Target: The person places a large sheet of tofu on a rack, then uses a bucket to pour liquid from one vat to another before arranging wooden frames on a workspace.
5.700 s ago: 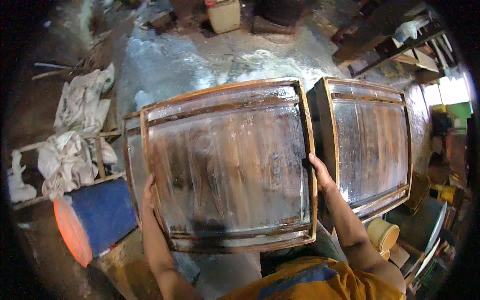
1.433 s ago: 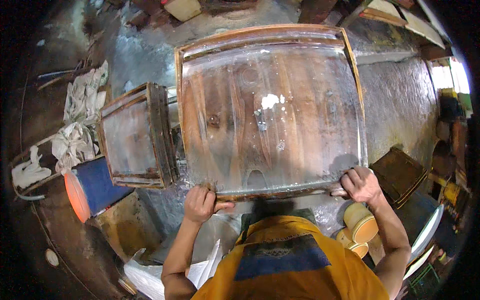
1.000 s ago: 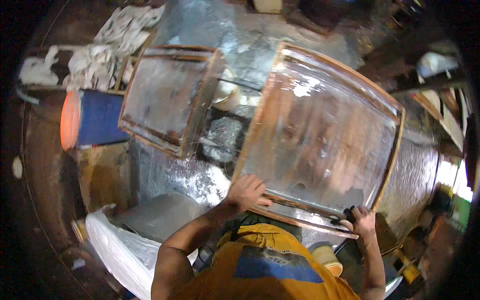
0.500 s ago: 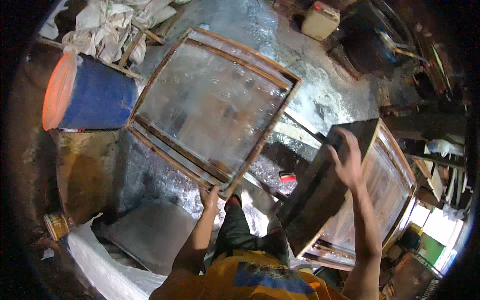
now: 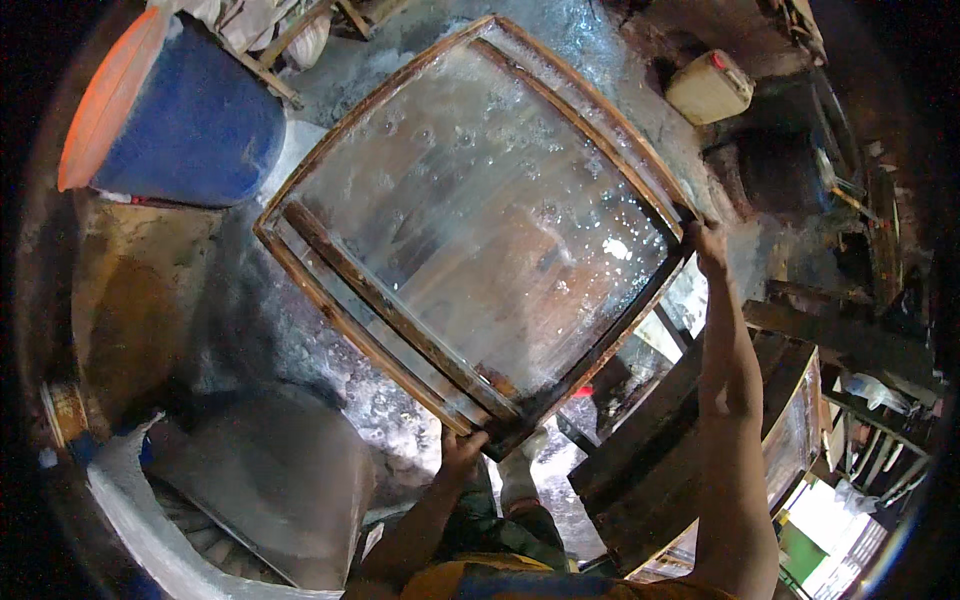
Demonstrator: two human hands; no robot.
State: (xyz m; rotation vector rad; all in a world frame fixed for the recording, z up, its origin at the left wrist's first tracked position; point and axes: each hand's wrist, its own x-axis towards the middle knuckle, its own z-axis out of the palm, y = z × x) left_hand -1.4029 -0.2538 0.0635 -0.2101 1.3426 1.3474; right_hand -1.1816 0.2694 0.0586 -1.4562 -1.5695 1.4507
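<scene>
A large square wooden-framed tray (image 5: 450,230) with a wet, shiny grey-brown bottom fills the middle of the view. Bubbles and white flecks dot its surface, and a slat runs just inside two opposite sides. My left hand (image 5: 462,452) is closed around the frame by its near corner. At the right corner my right hand (image 5: 707,246) grips the rim, fingers partly hidden by the frame. Just right of the tray, beneath my right forearm, stands a dark stack of similar wooden frames (image 5: 640,470); my arm hides part of it.
A blue barrel (image 5: 190,120) with an orange rim lies on its side at far left. A beige jerrycan (image 5: 710,88) stands at far right. A grey sheet (image 5: 270,480) rests by a white-rimmed tub (image 5: 140,530) at near left. Wet floor (image 5: 390,420) shows below the tray.
My right hand, earlier raised and free above the frame stack, now holds the tray's right corner. The tray appears larger and farther right, and the view has shifted.
</scene>
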